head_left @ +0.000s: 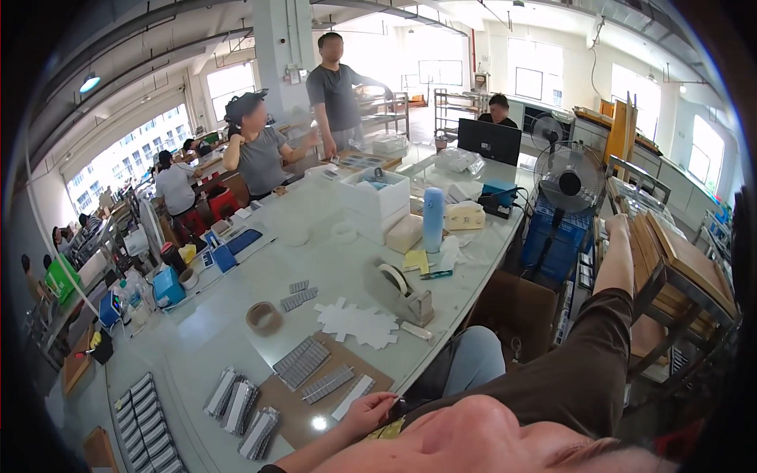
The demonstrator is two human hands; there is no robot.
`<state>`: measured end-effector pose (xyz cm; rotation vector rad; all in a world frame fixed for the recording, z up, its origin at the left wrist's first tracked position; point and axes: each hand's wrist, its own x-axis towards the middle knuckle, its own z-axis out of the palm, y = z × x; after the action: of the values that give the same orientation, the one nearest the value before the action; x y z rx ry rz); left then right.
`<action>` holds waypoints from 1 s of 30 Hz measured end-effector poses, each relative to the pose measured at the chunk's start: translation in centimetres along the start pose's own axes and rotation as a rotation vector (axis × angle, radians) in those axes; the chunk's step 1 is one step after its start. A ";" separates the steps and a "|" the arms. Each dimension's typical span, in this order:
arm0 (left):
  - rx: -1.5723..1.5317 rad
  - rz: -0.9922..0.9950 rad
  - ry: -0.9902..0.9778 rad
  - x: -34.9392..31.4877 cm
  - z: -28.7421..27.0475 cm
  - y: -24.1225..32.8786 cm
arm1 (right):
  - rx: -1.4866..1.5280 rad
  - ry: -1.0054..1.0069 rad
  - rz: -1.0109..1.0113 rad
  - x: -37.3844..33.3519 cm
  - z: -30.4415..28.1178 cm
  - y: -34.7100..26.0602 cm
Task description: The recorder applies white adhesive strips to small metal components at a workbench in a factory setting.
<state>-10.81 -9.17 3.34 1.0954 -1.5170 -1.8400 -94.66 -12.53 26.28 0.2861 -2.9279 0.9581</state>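
My left hand [371, 411] is low at the near table edge, thumb and fingers pinched together; anything between them is too small to name. Beside it a pale strip [353, 396] and grey segmented strips [328, 384] lie on a brown cardboard sheet [293, 410]. Wrapped bundles of grey strips [238, 406] sit to the left of these. Far out to the right, my right hand [617, 225] reaches on a stretched arm to a metal rack beside stacked wooden boards [658, 252]. Its fingers look curled; what they grip is unclear.
On the table [197, 335] stand a tape dispenser [406, 293], a tape roll [264, 318], white cut paper [356, 323], a blue bottle [433, 221] and a white foam box [377, 197]. A fan [569, 183] stands right. Co-workers [264, 150] are across the table.
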 end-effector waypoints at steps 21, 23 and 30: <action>-0.019 -0.041 -0.014 -1.2 0.4 2.0 | -0.087 0.095 0.007 -2.6 -0.1 0.1; -0.013 -0.028 -0.020 -0.9 0.5 1.8 | -0.119 0.077 0.017 -1.7 -0.1 0.8; -0.054 -0.039 -0.007 -1.0 0.5 1.2 | -0.077 0.178 -0.087 1.5 1.3 2.8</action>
<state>-10.82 -8.35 4.76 1.1022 -1.4511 -1.9013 -96.61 -11.35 23.79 0.3050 -2.7577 0.8119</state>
